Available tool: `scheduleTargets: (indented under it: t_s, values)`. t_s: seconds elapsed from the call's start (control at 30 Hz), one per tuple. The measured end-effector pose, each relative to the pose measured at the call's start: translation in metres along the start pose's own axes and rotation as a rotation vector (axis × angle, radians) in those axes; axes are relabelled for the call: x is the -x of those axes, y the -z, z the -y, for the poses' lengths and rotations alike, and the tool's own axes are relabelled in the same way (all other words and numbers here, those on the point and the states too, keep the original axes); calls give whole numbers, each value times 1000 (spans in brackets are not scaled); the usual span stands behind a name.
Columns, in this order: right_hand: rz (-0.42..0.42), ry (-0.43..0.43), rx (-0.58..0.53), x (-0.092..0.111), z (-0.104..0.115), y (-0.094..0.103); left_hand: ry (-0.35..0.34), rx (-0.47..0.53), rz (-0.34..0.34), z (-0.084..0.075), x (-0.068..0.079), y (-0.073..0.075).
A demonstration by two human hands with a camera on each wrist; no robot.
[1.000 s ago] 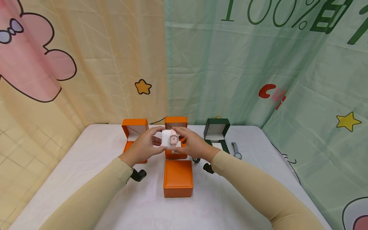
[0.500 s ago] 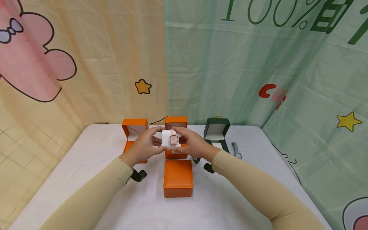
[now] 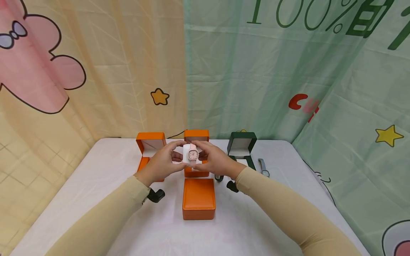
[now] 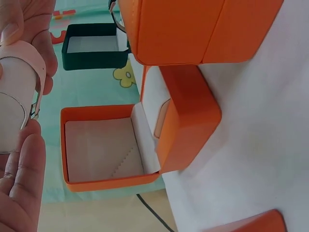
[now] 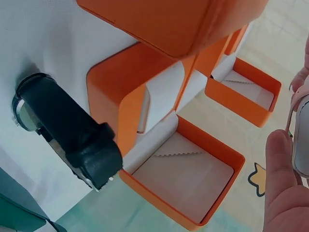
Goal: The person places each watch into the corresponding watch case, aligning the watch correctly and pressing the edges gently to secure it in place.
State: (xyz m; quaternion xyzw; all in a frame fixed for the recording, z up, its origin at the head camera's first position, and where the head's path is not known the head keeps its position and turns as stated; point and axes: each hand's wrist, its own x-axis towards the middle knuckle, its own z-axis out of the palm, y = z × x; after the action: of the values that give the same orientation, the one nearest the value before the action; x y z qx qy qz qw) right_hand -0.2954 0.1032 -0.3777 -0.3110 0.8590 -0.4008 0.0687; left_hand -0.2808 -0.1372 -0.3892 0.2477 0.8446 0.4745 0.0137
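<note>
A pink square-faced wristwatch [image 3: 193,154] is wrapped round a white watch cushion [image 3: 186,153], raised in front of the middle open orange watch box [image 3: 196,135]. My left hand [image 3: 163,160] grips the cushion's left side between thumb and fingers. From the right, my right hand [image 3: 217,160] pinches the watch and cushion, fingers above and thumb below. In the left wrist view, the pink strap [image 4: 30,57] loops over the cushion's end beside a small metal buckle. At the right wrist view's edge, a right fingertip [image 5: 279,145] touches beside the strap.
A closed orange box [image 3: 198,198] stands nearest on the white table. Behind are another open orange box [image 3: 150,137] at left and an open green box [image 3: 242,137] at right. A grey-blue watch [image 3: 263,168] and a black-strapped watch [image 5: 63,121] lie near the green box.
My left hand has shifted slightly right, and less of the cushion shows left of the watch. The right hand and the boxes have stayed in place.
</note>
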Motion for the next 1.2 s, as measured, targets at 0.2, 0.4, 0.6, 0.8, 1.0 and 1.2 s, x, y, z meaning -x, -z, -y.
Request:
scheduleTargets:
  t_s: [0.2, 0.4, 0.6, 0.8, 1.0, 1.2]
  values:
    - [-5, 8, -28, 0, 2, 2, -26, -13, 19, 0, -1, 2]
    - [-10, -22, -26, 2, 1, 2, -17, -7, 42, 0, -1, 3]
    - [-11, -12, -28, 2, 1, 1, -14, 7, 29, 2, -1, 1]
    - [-11, -23, -10, 4, 1, 0, 21, 38, 32, 1, 1, -1]
    - [-9, 0, 2, 4, 0, -2, 19, 29, 32, 1, 1, -2]
    - [-5, 5, 16, 3, -1, -1, 15, 21, 28, 2, 1, -1]
